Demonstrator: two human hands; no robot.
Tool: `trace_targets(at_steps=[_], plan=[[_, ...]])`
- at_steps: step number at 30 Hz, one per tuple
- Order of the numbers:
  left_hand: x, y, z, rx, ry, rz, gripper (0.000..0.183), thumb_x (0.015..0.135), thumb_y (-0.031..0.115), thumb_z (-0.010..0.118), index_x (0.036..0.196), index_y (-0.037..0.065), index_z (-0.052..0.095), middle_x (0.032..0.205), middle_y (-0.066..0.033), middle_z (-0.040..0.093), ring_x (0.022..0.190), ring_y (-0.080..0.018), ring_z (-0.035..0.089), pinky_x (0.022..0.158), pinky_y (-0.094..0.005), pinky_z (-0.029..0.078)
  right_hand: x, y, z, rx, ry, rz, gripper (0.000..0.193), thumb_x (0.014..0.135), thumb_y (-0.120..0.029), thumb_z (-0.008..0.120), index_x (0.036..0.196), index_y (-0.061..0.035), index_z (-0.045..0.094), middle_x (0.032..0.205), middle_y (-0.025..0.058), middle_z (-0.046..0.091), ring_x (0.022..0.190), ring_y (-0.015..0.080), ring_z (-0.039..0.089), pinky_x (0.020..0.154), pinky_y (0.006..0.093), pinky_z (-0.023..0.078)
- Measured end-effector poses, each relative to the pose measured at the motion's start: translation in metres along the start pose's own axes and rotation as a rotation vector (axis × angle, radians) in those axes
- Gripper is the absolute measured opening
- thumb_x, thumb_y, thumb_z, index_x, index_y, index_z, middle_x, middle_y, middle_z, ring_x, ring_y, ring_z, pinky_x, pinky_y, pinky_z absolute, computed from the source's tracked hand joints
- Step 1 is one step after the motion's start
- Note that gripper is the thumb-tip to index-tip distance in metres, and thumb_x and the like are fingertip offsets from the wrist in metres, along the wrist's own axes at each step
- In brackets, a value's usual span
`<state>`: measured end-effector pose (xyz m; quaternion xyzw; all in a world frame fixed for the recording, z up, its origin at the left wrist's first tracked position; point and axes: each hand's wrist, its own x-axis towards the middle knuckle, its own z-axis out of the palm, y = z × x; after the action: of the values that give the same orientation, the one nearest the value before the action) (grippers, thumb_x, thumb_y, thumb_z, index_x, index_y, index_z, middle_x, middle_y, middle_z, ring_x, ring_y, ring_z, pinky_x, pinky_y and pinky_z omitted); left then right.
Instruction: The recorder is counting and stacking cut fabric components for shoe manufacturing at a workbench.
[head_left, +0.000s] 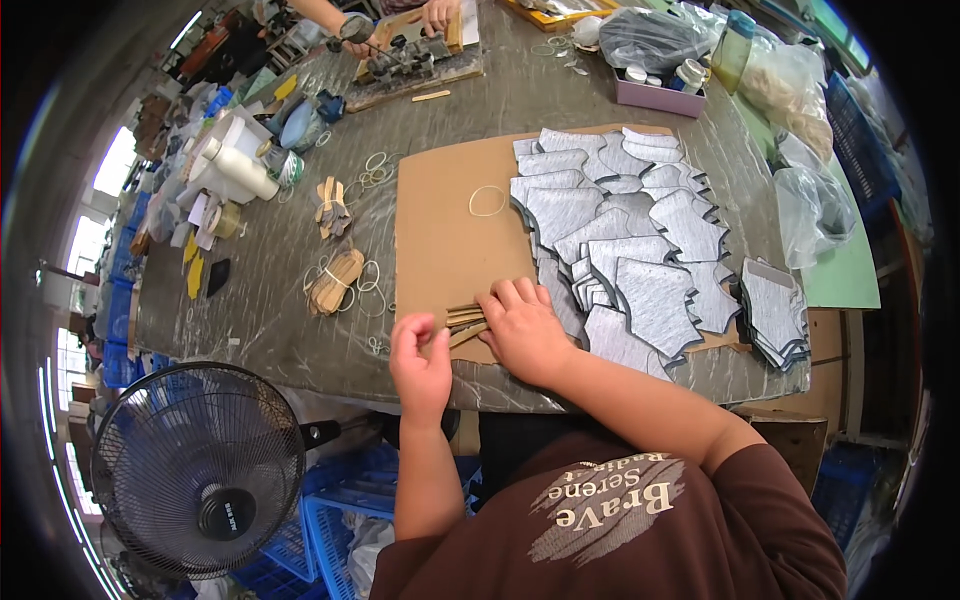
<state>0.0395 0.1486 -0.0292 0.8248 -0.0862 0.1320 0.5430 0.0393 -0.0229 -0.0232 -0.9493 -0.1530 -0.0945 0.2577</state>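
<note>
On the near edge of a brown cardboard sheet (450, 210), my right hand (525, 332) is closed over the ends of several narrow tan strips (466, 318). The strips stick out to the left from under its fingers. My left hand (420, 368) is beside their free ends, its thumb and bent fingers apart, with nothing seen between them. A pale rubber band (488, 201) lies in a loop farther up the cardboard. Left of the sheet are a banded bundle of tan strips (336, 282) and a smaller, fanned-out bundle (332, 208).
Overlapping grey cut pieces (640, 235) cover the cardboard's right side, with another stack (773, 310) at the table's right edge. A fan (200, 470) stands near left. White bottles (240, 170) are at far left, a purple box (660, 97) at the back. Another person's hands (440, 15) work at a metal device.
</note>
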Motion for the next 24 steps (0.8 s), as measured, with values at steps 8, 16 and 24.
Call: trace_targets(at_steps=[8, 16, 24], plan=[[-0.007, -0.001, 0.002, 0.174, 0.063, -0.087, 0.023, 0.072, -0.003, 0.069, 0.094, -0.002, 0.062, 0.087, -0.0103, 0.061, 0.077, -0.0218, 0.059, 0.072, -0.0287, 0.048, -0.001, 0.006, 0.001, 0.147, 0.061, -0.018, 0.043, 0.074, -0.018, 0.07, 0.112, -0.0062, 0.055, 0.099, 0.01, 0.054, 0.098, 0.0291, 0.049, 0.084, 0.0397, 0.038], [-0.006, 0.003, 0.003, 0.064, 0.005, 0.05, 0.014, 0.073, -0.009, 0.068, 0.085, -0.002, 0.066, 0.091, -0.0062, 0.06, 0.076, -0.0113, 0.056, 0.066, -0.0228, 0.047, -0.002, 0.007, 0.0, 0.163, 0.07, -0.023, 0.043, 0.072, -0.019, 0.072, 0.11, -0.0075, 0.056, 0.101, 0.0092, 0.053, 0.099, 0.0286, 0.048, 0.086, 0.0397, 0.038], [-0.005, -0.006, -0.018, -0.495, 0.174, -0.261, 0.012, 0.08, -0.009, 0.06, 0.09, -0.005, 0.066, 0.101, -0.009, 0.059, 0.073, -0.0136, 0.061, 0.066, -0.0236, 0.051, -0.001, 0.007, 0.0, 0.139, 0.007, -0.017, 0.039, 0.076, -0.021, 0.069, 0.11, -0.0068, 0.055, 0.103, 0.01, 0.052, 0.103, 0.0282, 0.047, 0.088, 0.0407, 0.037]])
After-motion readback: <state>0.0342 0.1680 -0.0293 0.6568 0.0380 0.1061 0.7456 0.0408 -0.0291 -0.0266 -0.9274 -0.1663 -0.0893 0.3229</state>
